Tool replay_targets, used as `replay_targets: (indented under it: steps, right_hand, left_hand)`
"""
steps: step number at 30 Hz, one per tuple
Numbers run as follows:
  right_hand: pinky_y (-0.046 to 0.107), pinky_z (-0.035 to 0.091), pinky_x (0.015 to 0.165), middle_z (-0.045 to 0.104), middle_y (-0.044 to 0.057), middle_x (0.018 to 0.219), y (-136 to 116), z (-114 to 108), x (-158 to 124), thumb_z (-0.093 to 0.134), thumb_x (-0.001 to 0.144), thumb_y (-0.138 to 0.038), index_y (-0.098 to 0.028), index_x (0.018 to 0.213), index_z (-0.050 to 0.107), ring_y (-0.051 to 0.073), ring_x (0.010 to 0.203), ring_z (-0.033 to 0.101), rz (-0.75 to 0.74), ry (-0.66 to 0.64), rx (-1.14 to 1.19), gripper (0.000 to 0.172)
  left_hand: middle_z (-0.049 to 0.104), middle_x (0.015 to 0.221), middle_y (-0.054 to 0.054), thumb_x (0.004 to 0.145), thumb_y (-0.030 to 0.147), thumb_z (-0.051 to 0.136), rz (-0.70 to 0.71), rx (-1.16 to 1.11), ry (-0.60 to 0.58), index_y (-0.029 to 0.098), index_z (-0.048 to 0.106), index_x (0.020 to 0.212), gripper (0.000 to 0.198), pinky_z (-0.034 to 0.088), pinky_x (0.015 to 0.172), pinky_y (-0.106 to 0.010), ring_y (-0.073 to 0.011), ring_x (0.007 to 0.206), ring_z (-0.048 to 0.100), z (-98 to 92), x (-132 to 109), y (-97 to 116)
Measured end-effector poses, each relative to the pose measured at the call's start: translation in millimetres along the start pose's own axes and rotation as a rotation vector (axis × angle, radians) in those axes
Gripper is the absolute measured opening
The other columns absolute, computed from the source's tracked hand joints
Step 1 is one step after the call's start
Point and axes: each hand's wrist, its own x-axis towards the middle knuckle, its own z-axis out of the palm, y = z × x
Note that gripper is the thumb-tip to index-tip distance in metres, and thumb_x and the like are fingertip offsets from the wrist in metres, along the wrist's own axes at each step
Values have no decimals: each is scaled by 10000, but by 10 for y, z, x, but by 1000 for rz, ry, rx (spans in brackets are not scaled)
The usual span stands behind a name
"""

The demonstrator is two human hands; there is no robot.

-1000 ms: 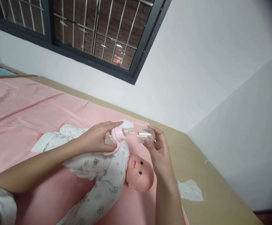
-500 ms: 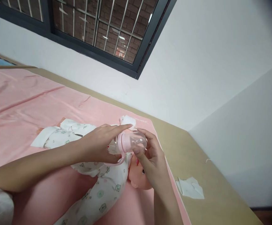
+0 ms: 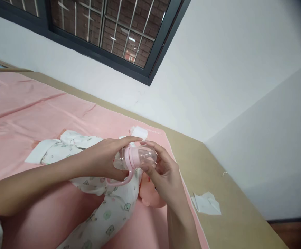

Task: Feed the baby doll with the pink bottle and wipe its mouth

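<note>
A clear baby bottle [image 3: 134, 157] with a pink collar and pink handles lies sideways between my hands, its clear cap pointing right. My left hand [image 3: 111, 155] is wrapped round the bottle's body and handle from the left. Thumb and fingers of my right hand [image 3: 164, 169] close round the clear cap [image 3: 149, 155] over the teat. Beneath them a baby doll [image 3: 150, 193] in white printed clothes [image 3: 114, 207] lies on its back, its head to the right. My right hand hides part of its face.
The doll lies on a pink sheet [image 3: 49, 114] over a tan tabletop [image 3: 191, 155]. A folded white cloth [image 3: 206, 203] rests at the right. A white wall and a dark-framed barred window [image 3: 109, 31] stand behind.
The whole view has shifted slightly, so everything appears a little further left and up. Both hands keep their hold on the bottle and cap, which look still joined.
</note>
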Motion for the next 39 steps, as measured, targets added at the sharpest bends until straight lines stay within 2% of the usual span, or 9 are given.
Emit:
replay_targets:
  steps: [10,17,22,24,26,28,30,34,39]
  right_hand:
    - [271,550,835,590,30,1227,51,42,9,732,756,-319,-327,1138,602,166,1104,581,-14,-10,83,403]
    - [303,540,874,579,46,1243,50,54,25,729,756,-343,-301,1151,579,181,1096,595,-22,-42,82,425]
    - [313,531,893,575,41,1262,38,47,23,716,768,-346,-312,1166,568,184,1133,576,-38,-31,63,425]
    - [299,528,892,583,31,1255,31,36,22,717,771,-321,-325,1162,575,174,1138,573,-43,-21,58,416]
    - [284,524,893,594,23,1236,28,17,23,723,767,-285,-330,1145,589,161,1122,580,-56,-2,53,403]
    - [281,525,889,603,24,1218,29,-21,29,726,763,-264,-322,1132,598,155,1099,592,-77,42,36,395]
    - [290,526,889,601,33,1225,38,-92,46,724,762,-263,-308,1131,598,159,1088,596,-97,115,2,393]
    - [325,522,897,576,64,1259,137,-357,133,723,749,-294,-271,1149,582,179,1101,587,-153,342,-117,425]
    - [412,510,918,558,103,1257,579,-830,302,689,714,-350,-209,1164,567,222,1091,583,-119,629,-337,487]
  left_hand:
    - [628,890,22,596,151,589,-15,21,15,314,373,1391,840,357,518,-193,-109,591,523,-13,-30,21]
    - [647,925,12,583,163,575,65,79,98,315,417,1369,816,395,574,-206,-150,686,588,17,-29,-30]
    - [650,982,15,599,168,588,68,72,105,314,393,1380,817,388,522,-195,-125,629,578,31,-31,-39]
    - [646,1043,0,635,189,600,92,109,125,308,386,1386,790,436,584,-211,-162,749,615,51,-26,-62]
    - [635,1119,-22,701,234,608,142,192,149,293,382,1392,729,480,754,-278,-220,958,607,72,-15,-101]
    - [621,1178,-48,783,295,595,202,291,179,261,357,1410,671,427,947,-385,-245,1065,570,90,-1,-151]
    - [608,1208,-72,848,319,564,259,373,231,224,329,1425,630,351,1036,-449,-243,1077,564,98,13,-199]
    - [602,1214,-83,906,239,509,443,472,352,214,452,1333,432,391,1008,-419,-240,1145,526,83,20,-236]
    - [677,1048,-57,895,120,450,794,563,281,263,630,1104,311,456,951,-418,-213,1018,594,45,-34,-128]
